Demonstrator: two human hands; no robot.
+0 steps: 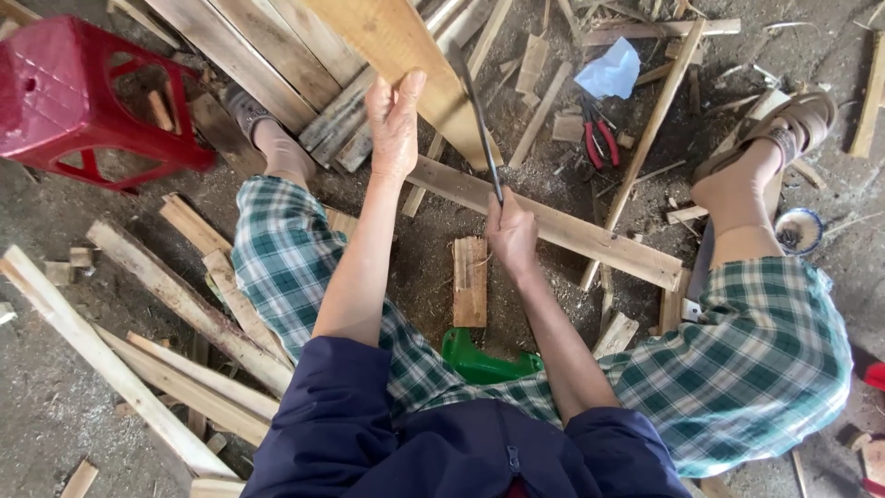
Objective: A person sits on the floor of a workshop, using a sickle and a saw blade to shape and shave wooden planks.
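- Plank (406, 46), pale wood, stands tilted on the floor between the person's feet, its lower end just above the long batten (553, 226).
- Left hand (395, 124) steadies the plank's left edge, fingers pressed together against the wood, thumb up.
- Right hand (512, 235) has its fingers wrapped around the handle of a dark blade (477, 115) laid against the plank's right edge.
- Red-handled pliers (597, 140) lie right of the plank; a red stool (64, 92) stands well left.
- Risk, as I judge it: the blade could glance off the grain towards the steadying hand, which sits near it.
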